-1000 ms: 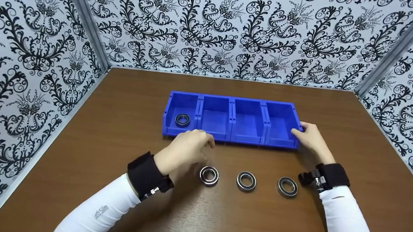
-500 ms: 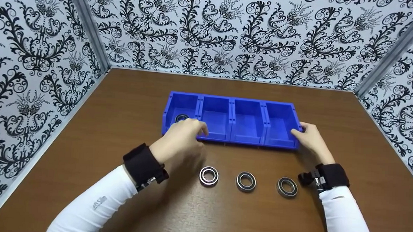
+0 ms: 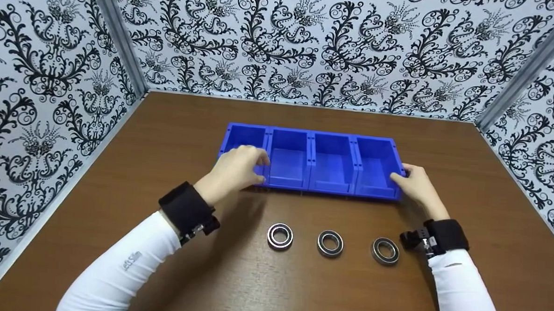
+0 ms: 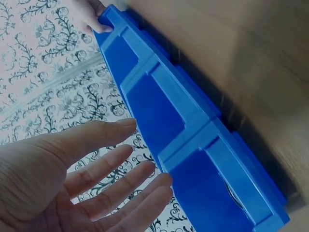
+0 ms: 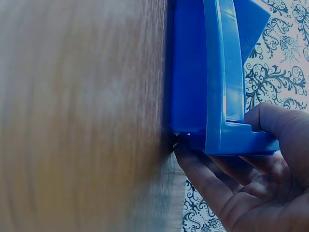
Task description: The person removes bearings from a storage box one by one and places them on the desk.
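Observation:
A blue four-part storage bin (image 3: pixel 332 188) stands on the table. My left hand (image 3: pixel 237 170) hovers over its leftmost compartment with fingers apart and nothing between them. In the left wrist view, the thumb and fingers (image 4: pixel 113 198) are spread beside the bin. A dark-edged bearing (image 4: pixel 232 194) shows partly inside that end compartment; in the head view my hand hides it. My right hand (image 3: pixel 418 187) grips the bin's right end wall, thumb at the top edge and fingers against the outer side, as the right wrist view shows.
Three bearings lie in a row in front of the bin: a left one (image 3: pixel 280 246), a middle one (image 3: pixel 321 244) and a right one (image 3: pixel 384 261) near the right wrist strap. Patterned wall panels (image 3: pixel 282 43) enclose the brown table (image 3: pixel 175 137).
My left hand has moved left and away from me, from in front of the bin to over its leftmost compartment, covering the bearing there. The right hand and the three loose bearings stay put.

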Demonstrator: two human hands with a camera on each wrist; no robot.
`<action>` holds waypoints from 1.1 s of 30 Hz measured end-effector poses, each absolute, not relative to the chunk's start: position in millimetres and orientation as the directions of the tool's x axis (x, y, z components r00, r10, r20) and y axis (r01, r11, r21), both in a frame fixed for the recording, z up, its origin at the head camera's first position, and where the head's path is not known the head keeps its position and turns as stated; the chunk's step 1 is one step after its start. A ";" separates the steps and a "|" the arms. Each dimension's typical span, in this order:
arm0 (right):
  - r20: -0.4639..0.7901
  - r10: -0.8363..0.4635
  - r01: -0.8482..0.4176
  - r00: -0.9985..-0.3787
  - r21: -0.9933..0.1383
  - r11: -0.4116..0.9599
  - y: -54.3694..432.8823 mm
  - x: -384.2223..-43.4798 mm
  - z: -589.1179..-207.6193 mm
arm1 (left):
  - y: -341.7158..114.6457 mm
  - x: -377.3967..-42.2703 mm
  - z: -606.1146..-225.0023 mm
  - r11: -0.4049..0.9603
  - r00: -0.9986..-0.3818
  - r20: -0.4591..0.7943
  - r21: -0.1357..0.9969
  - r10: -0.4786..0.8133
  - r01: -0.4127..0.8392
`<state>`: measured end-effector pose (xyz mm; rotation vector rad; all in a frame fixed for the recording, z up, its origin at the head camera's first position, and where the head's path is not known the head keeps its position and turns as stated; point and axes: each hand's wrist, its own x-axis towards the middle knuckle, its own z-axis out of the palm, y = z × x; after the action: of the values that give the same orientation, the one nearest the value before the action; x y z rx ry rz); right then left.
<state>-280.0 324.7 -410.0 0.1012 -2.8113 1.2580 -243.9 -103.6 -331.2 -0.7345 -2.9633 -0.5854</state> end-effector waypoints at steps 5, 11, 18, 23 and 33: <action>0.087 -0.037 -0.089 -0.996 -0.733 0.675 324.6 -279.9 -410.0 | -108.2 -250.5 -329.8 0.835 -0.899 0.138 0.335 0.416 0.438; 0.088 -0.036 -0.089 -0.995 -0.720 0.688 324.4 -280.0 -409.3 | -114.4 -262.2 -330.8 0.857 -0.917 0.147 0.326 0.372 0.400; 0.079 -0.039 -0.084 -0.996 -0.722 0.687 325.1 -279.6 -409.1 | -119.6 -271.6 -331.3 0.871 -0.930 0.139 0.328 0.340 0.367; 0.068 -0.046 -0.082 -0.997 -0.743 0.664 325.8 -279.8 -409.3 | -121.4 -276.8 -331.3 0.876 -0.937 0.121 0.331 0.328 0.350; 0.070 -0.036 -0.076 -0.997 -0.734 0.674 325.0 -280.6 -409.9 | -124.9 -291.2 -339.7 0.895 -0.948 0.098 0.313 0.301 0.317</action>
<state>-280.6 325.0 -409.9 0.0948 -2.8290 1.2444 -291.2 -124.9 -339.7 -0.4914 -3.0125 -0.5092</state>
